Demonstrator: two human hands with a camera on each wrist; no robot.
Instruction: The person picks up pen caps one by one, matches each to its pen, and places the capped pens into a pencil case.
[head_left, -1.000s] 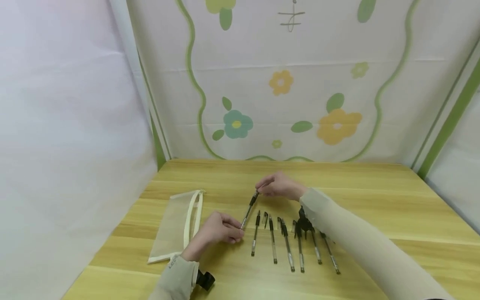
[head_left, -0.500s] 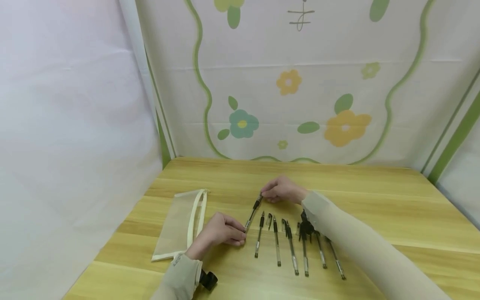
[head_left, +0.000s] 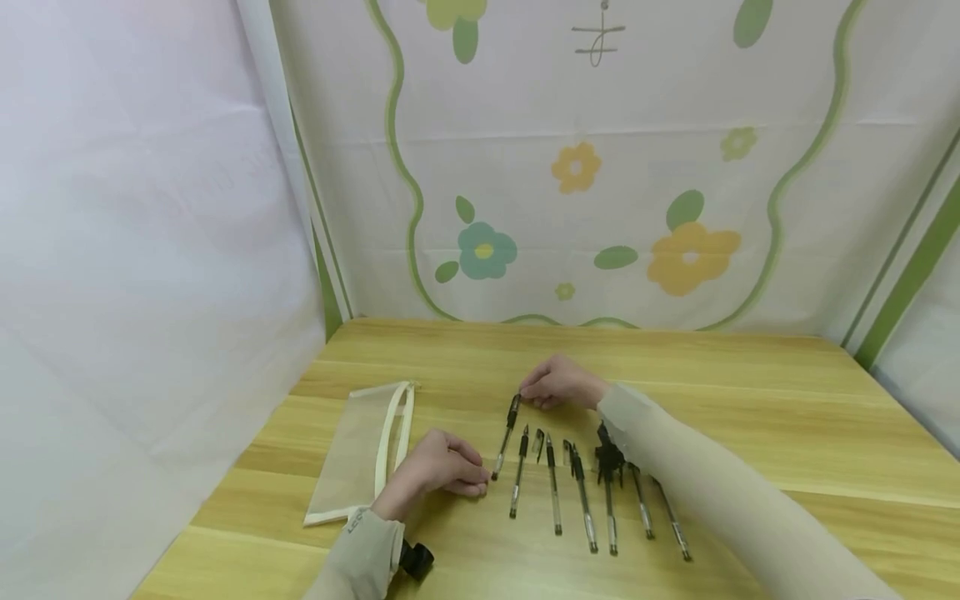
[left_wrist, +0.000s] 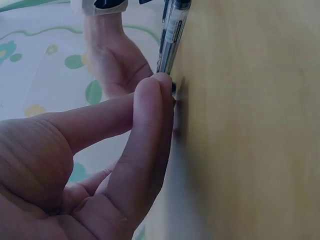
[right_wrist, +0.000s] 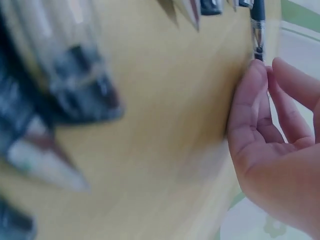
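A black gel pen (head_left: 506,438) with its cap on its upper end lies slanted on the table, at the left of a row of similar pens. My left hand (head_left: 442,465) has its fingertips right beside the pen's lower end, whose dark plug shows. In the left wrist view, the thumb and fingers of the left hand (left_wrist: 120,145) come together, with the clear barrel just past them. My right hand (head_left: 558,385) has its fingertips at the pen's capped end. In the right wrist view, a gap shows between thumb and forefinger of the right hand (right_wrist: 275,135).
Several uncapped pens, among them a black-grip pen (head_left: 518,473), lie roughly side by side on the wooden table (head_left: 315,550). A loose cap (head_left: 539,445) lies between two of them. A pale mesh zip pouch (head_left: 352,458) rests at the left. The right sleeve (head_left: 697,467) covers some pen tops.
Earlier, both hands held the pen's ends. Now its lower end shows outside my left fingers and the pen stands steeper in the head view. The whole scene shifted slightly right.
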